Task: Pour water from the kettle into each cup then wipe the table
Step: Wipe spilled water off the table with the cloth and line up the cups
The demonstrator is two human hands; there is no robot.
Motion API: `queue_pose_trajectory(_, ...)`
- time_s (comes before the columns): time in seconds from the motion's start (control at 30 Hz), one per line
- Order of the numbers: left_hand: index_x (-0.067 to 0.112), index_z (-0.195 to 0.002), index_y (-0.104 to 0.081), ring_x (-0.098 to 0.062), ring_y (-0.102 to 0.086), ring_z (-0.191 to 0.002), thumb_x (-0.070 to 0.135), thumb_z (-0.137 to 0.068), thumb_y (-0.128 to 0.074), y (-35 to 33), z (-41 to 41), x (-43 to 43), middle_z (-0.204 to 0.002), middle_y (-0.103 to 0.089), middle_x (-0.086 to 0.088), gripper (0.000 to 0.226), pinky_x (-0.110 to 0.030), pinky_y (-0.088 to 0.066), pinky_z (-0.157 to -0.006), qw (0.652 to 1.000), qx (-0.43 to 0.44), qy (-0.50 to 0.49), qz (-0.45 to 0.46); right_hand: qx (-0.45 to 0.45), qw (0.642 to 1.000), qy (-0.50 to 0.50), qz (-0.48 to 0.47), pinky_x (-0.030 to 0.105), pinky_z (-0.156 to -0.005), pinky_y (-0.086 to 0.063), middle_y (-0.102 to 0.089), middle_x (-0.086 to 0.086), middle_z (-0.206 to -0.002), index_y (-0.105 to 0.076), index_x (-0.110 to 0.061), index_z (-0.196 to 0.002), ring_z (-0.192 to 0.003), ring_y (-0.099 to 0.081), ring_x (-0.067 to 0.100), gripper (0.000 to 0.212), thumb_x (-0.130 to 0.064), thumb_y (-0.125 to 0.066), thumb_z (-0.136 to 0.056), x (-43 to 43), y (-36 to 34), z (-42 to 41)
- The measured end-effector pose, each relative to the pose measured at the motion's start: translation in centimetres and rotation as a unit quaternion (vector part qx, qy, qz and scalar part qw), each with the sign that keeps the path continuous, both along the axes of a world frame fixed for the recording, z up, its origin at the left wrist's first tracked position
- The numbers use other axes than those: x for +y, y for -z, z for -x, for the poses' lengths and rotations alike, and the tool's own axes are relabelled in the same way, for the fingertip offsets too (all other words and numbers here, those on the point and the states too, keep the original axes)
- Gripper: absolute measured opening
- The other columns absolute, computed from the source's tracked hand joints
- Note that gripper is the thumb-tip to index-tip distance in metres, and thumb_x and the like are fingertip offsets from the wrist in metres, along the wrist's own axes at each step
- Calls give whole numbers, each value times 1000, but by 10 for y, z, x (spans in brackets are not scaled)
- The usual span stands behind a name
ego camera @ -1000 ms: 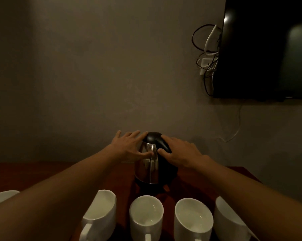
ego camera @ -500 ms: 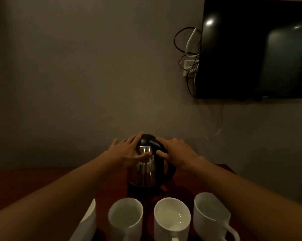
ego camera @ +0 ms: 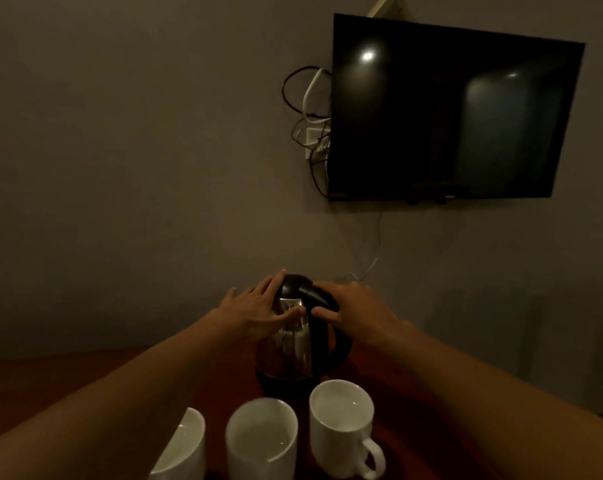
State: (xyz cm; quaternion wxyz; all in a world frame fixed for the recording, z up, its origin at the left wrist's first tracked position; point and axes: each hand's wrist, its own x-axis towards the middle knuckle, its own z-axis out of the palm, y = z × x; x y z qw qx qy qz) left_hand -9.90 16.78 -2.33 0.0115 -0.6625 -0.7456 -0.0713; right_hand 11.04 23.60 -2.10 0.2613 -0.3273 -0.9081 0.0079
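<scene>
While the rounded stainless-steel kettle (ego camera: 293, 348) with its black lid and handle stands upright on the dark reddish wooden table (ego camera: 68, 379), just behind a row of white ceramic mugs, the left hand (ego camera: 258, 313) lies flat against its side and lid with fingers straight and spread, and the right hand (ego camera: 355, 306) clasps the top of the black handle between thumb and fingers. The left mug (ego camera: 184, 445), middle mug (ego camera: 261, 441) and right mug (ego camera: 341, 420) stand close together, the latter two holding clear water. A black flat screen (ego camera: 449, 109) hangs on the grey wall above, tangled cables (ego camera: 310, 109) beside it.
</scene>
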Motion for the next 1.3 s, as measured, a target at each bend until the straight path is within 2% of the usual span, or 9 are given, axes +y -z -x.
queue_pose_trajectory(0.27, 40, -152, 22, -28, -15, -152, 92, -76, -16, 0, -59, 23, -168, 6, 4, 100, -59, -11, -120, 999, -16, 51, 4, 23, 999, 43, 4, 39, -85, -56, -72, 0, -114, -57, -32, -137, -98, -68, 20, 47, -44, -67, -92, 5, 0, -66)
queue_pose_trajectory(0.4, 38, -153, 22, -28, -16, -152, 91, -75, -17, 1, -89, 32, -168, 6, 3, 102, -58, -13, -120, 997, -28, 70, 7, 22, 997, 68, -6, 28, -73, -46, -73, 0, -114, -55, -33, -140, -97, -69, 20, 50, -47, -66, -93, 4, 1, -98)
queue_pose_trajectory(0.47, 39, -153, 22, -28, -17, -152, 91, -75, -17, 1, -100, 36, -168, 6, 3, 102, -58, -14, -120, 997, -26, 76, 9, 27, 997, 71, -4, 26, -71, -44, -73, 0, -113, -55, -33, -140, -96, -69, 19, 50, -46, -66, -93, 1, 1, -111)
queue_pose_trajectory(0.7, 37, -154, 21, -28, -14, -152, 89, -78, -19, -1, -132, 35, -168, 6, 1, 101, -57, -14, -120, 994, -25, 108, 11, 37, 996, 83, 11, 35, -80, -57, -74, -2, -112, -58, -33, -136, -95, -69, 17, 48, -48, -68, -92, -11, 1, -148)
queue_pose_trajectory(0.87, 38, -153, 22, -29, -14, -152, 99, -67, -12, 2, -145, 33, -168, 4, 2, 110, -59, -15, -120, 991, -35, 127, 12, 46, 994, 94, 7, 36, -81, -57, -74, -3, -113, -57, -36, -137, -99, -69, 16, 50, -51, -68, -91, -20, 3, -166)
queue_pose_trajectory(1.1, 36, -154, 20, -28, -14, -153, 93, -75, -18, 4, -161, 21, -168, 4, 1, 104, -58, -16, -120, 991, -45, 127, 13, 45, 993, 112, 2, 29, -73, -52, -74, -2, -110, -56, -36, -139, -97, -69, 16, 52, -53, -66, -91, -38, 4, -178)
queue_pose_trajectory(1.3, 35, -155, 17, -29, -13, -152, 89, -81, -21, 0, -169, 9, -168, 0, -1, 99, -59, -14, -120, 991, -31, 131, 21, 59, 991, 123, 7, 34, -79, -57, -74, -4, -111, -56, -37, -138, -97, -70, 16, 54, -56, -67, -89, -50, 6, -188)
